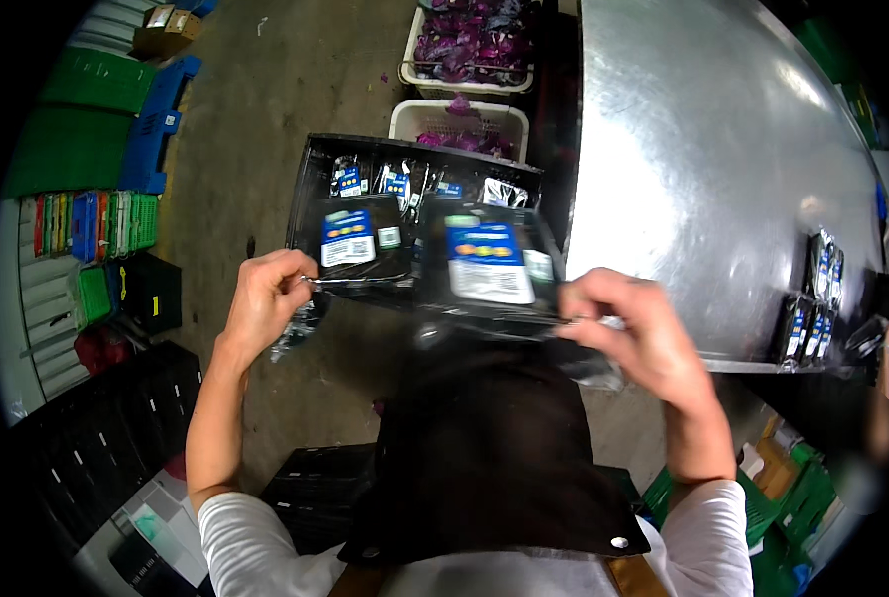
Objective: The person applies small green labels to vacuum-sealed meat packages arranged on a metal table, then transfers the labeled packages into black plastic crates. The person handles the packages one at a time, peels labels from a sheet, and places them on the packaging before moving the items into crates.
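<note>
My left hand (271, 291) pinches the clear film at the near left corner of a black film-wrapped package (394, 261) with a blue and white label. Between the fingers of my right hand (623, 316) is the near right edge of a second black package (436, 274), labelled alike and slightly blurred. Both packages are side by side over the near part of a black crate (315, 159). Farther inside the crate lie several smaller-looking packages (401, 185) with similar labels. What the packages contain cannot be made out.
Beyond the crate stand two white baskets (396, 124) of purple leaves. A steel table (683, 179) fills the right side, with more packages (807, 328) near its corner, where another person's blurred hand (880, 348) shows. Green and blue crates (96, 119) line the left.
</note>
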`<state>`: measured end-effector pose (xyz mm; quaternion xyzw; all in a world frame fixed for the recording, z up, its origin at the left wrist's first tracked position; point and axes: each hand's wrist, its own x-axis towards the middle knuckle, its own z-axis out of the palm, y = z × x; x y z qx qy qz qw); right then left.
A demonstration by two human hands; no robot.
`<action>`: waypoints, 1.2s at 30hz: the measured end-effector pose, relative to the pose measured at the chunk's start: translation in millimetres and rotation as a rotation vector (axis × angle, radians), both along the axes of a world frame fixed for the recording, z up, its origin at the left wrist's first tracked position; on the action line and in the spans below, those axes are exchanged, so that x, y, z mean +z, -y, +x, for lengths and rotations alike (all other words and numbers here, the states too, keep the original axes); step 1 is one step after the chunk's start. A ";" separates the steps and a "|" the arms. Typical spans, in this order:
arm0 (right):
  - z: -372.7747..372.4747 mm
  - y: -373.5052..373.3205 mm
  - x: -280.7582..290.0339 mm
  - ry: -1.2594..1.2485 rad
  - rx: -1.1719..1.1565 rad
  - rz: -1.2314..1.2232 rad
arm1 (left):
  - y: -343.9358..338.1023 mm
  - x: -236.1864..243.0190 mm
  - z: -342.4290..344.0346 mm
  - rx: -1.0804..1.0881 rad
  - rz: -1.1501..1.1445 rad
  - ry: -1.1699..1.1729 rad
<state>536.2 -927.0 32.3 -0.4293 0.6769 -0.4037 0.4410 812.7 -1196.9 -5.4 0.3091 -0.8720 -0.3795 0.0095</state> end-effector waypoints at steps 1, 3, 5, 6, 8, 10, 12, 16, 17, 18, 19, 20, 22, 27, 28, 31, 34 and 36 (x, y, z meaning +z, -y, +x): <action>19.7 19.1 -13.2 -0.015 0.053 0.026 | 12.4 -8.7 16.7 -0.035 -0.041 0.027; 55.7 47.0 -58.3 0.025 0.048 0.003 | 37.7 -42.7 43.0 -0.116 -0.125 0.064; 77.6 67.8 -112.8 0.021 0.048 0.034 | 64.0 -80.5 52.4 -0.223 -0.151 0.080; 85.7 74.3 -144.6 0.023 0.048 0.062 | 77.7 -101.3 54.9 -0.284 -0.159 0.076; 100.5 87.8 -197.0 -0.036 0.041 0.110 | 98.9 -140.8 57.6 -0.354 -0.152 0.133; 115.9 100.8 -234.9 -0.163 0.041 0.144 | 111.0 -179.7 66.7 -0.423 -0.242 0.102; 136.8 95.7 -286.6 -0.317 0.072 0.119 | 111.6 -221.4 72.4 -0.482 -0.312 0.134; 187.0 63.0 -376.7 -0.396 0.165 0.279 | 83.2 -331.3 119.2 -0.538 -0.430 0.389; 192.5 61.8 -377.3 -0.381 0.171 0.290 | 73.7 -340.8 123.1 -0.547 -0.422 0.498; 192.5 61.9 -379.5 -0.353 0.167 0.331 | 65.7 -348.9 127.3 -0.501 -0.386 0.493; 190.0 64.5 -383.7 -0.396 0.129 0.324 | 61.5 -357.1 129.9 -0.431 -0.240 0.525; 184.3 68.6 -387.4 -0.443 0.089 0.315 | 58.9 -360.3 125.6 -0.376 -0.257 0.498; 178.9 74.7 -392.2 -0.538 0.076 0.401 | 52.9 -370.4 119.4 -0.296 -0.275 0.460; 190.8 69.5 -432.1 -0.359 0.303 0.818 | 36.7 -399.8 85.8 -0.258 -0.041 0.801; 197.1 61.5 -448.6 -0.191 0.247 0.868 | 33.4 -397.4 75.4 -0.272 -0.087 0.814; 204.7 52.0 -430.3 -0.330 0.143 0.617 | 28.7 -423.0 87.0 -0.012 0.039 0.421; 202.6 34.6 -393.0 -0.279 0.062 0.373 | 24.8 -449.1 104.2 0.104 0.071 0.286; 204.5 22.8 -359.7 -0.223 0.057 0.387 | 11.2 -449.5 114.0 0.215 0.134 0.108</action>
